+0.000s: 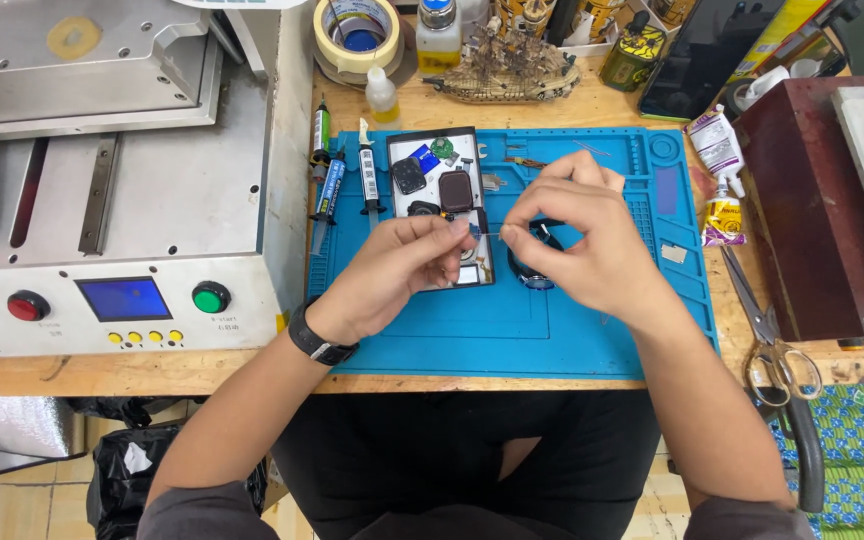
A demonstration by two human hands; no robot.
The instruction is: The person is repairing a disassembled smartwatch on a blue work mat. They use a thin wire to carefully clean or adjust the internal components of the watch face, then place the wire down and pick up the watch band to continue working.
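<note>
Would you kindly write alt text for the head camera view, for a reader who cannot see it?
Over a blue work mat on a wooden bench, a person's left hand and right hand pinch a thin, small part between their fingertips. A small parts tray lies under the hands, a grey machine stands to the left, and scissors lie to the right.

Open room lay on the near half of the blue mat [512, 335], hemmed in on three sides.

Left of the mat, the grey machine [122, 190] walled off the worktop; syringes [330, 185] and a black tray [442, 205] crowded its far-left part. Beyond the mat stood tape rolls [357, 35] and bottles [437, 30]. Right of it lay scissors [767, 335] and a dark red block [812, 210].
</note>
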